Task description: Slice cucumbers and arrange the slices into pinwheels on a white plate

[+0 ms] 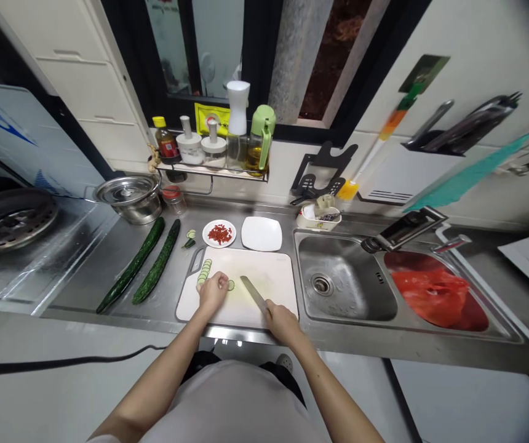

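A white cutting board (269, 274) lies on the steel counter in front of me. My left hand (212, 291) rests on its left part with fingers curled, beside a row of cucumber slices (205, 271); one more cucumber slice (230, 285) lies just right of its fingertips. What the fingers pinch, if anything, is hidden. My right hand (281, 320) is closed on the handle of a knife (253, 293), whose blade points up-left over the board, apart from the slices.
Two whole cucumbers (147, 264) lie left of the board, with cut ends (190, 239) near them. Behind stand a plate of red bits (219, 234), a white square plate (261, 234) and a condiment rack (213, 169). A sink (342, 283) is to the right, a pot (128, 198) at the left.
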The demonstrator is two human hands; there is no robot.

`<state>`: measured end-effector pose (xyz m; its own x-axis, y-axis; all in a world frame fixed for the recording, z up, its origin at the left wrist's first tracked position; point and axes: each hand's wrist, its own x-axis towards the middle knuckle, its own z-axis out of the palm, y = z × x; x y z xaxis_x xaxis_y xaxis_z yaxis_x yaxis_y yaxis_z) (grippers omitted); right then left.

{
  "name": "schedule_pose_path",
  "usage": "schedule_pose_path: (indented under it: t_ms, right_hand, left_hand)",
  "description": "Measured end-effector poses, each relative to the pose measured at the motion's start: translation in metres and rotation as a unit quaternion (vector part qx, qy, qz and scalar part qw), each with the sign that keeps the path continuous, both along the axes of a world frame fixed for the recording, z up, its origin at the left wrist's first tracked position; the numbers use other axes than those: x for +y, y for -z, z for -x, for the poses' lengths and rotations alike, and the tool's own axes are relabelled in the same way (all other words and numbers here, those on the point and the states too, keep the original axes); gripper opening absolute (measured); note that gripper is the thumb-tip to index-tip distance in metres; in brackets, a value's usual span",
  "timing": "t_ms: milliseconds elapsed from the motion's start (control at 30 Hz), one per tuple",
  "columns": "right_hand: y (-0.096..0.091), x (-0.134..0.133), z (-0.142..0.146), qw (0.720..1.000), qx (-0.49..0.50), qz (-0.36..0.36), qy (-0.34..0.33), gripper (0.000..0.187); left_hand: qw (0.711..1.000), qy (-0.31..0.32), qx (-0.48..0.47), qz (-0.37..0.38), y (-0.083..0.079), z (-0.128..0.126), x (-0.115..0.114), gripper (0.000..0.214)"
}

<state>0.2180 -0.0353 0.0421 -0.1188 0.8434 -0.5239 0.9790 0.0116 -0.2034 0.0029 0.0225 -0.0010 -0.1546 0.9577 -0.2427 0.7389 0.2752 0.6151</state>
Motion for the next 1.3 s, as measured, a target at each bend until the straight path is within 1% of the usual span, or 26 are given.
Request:
schedule_pose_path:
  t_ms: [200, 367, 500, 767, 833, 933, 1133, 1200, 1300]
  right_hand:
    - [0.003, 0.002, 0.002, 1.0, 0.006, 0.005, 0.005, 0.027]
    - [0.002, 0.003, 0.004, 1.0, 0.005, 0.004, 0.004, 0.027]
    - [0.004, 0.003, 0.003, 1.0, 0.002, -0.001, 0.009, 0.027]
    - [0.011, -0.001, 0.0, 0.999, 0.024, -0.009, 0.035, 0.024]
    - [0.013, -0.002, -0.002, 0.997, 0.039, -0.012, 0.059, 0.022]
    - [0.018, -0.004, -0.006, 0.989, 0.076, -0.048, 0.114, 0.02]
    - [0.036, 0.001, -0.031, 0.953, 0.133, -0.121, 0.245, 0.025]
    - [0.044, 0.005, -0.04, 0.94, 0.152, -0.123, 0.278, 0.028]
    - [0.054, 0.012, -0.051, 0.929, 0.183, -0.097, 0.307, 0.032]
  left_hand:
    - [0.999, -0.05, 0.019, 0.004, 0.004, 0.041, -0.013, 0.015]
    - [0.996, -0.078, 0.044, 0.014, 0.009, 0.069, -0.012, 0.021]
    - [0.995, -0.079, 0.057, 0.02, 0.008, 0.076, -0.01, 0.022]
    - [0.992, -0.075, 0.094, 0.026, 0.01, 0.08, -0.009, 0.022]
    - [0.991, -0.072, 0.11, 0.023, 0.011, 0.08, -0.009, 0.022]
    - [0.989, -0.067, 0.133, 0.014, 0.014, 0.079, -0.009, 0.024]
    - [0.99, -0.054, 0.133, -0.008, 0.017, 0.077, -0.011, 0.028]
    - [0.99, -0.053, 0.133, -0.013, 0.016, 0.076, -0.012, 0.029]
    - [0.99, -0.05, 0.132, -0.021, 0.011, 0.07, -0.014, 0.028]
